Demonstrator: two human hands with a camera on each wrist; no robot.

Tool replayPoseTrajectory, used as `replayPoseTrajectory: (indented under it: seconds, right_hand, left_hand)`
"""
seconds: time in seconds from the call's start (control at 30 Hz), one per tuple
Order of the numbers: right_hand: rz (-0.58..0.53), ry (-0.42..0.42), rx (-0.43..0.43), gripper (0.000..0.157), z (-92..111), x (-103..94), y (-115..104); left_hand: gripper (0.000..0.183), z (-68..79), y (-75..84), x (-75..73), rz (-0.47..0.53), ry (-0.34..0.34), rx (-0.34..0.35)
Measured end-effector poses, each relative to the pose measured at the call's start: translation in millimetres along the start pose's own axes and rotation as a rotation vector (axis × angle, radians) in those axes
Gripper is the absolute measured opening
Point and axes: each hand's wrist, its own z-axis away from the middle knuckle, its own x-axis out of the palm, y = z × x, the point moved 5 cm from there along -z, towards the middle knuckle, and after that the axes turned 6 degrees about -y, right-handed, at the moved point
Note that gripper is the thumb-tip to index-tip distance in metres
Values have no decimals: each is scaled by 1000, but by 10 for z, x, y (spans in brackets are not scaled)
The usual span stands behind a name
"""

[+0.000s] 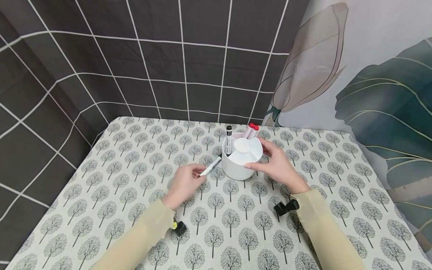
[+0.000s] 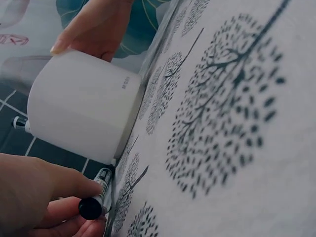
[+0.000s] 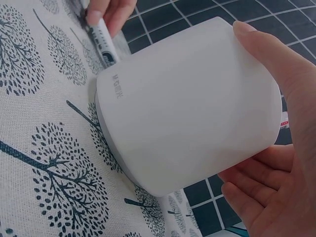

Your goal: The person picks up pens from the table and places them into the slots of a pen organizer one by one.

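A round white pen holder with divided compartments stands on the table, and my right hand grips its right side, thumb at the front rim. One black-capped marker stands upright in its left compartment. Two red-capped markers lean in the back compartment. My left hand pinches another marker, white with black ends, between thumb and fingers. This marker slants low over the cloth, its far end close beside the holder's left wall. In the left wrist view its black near end points toward the camera.
A cloth printed with trees covers the table. Behind it hangs a dark curtain with white grid lines; a floral curtain hangs at the right. Small black devices are worn at both wrists.
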Motion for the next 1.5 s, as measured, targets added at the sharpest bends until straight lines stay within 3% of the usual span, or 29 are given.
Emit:
replayPoseTrajectory:
  seconds: [0.3,0.6,0.77,1.03,1.13,1.5]
  right_hand:
    - [2,-4,9,107,1,3,2]
    - [6,-3,14,107,-7,5,-1]
    - [2,-4,18,107,-10,7,9]
    - [8,-4,8,107,0,6,0]
    - [6,-6,11,107,8,16,19]
    - [6,-9,8,108,-13,-3,30]
  left_hand:
    - [26,-24,-23,-203,37,95,-24]
    - [26,-55,28,-544,39,234,4]
    - [29,-47,109,-741,98,300,18]
    - [33,-51,330,-942,224,390,119]
    - [34,-64,413,-971,287,401,146]
    - [26,-210,870,-992,477,433,359]
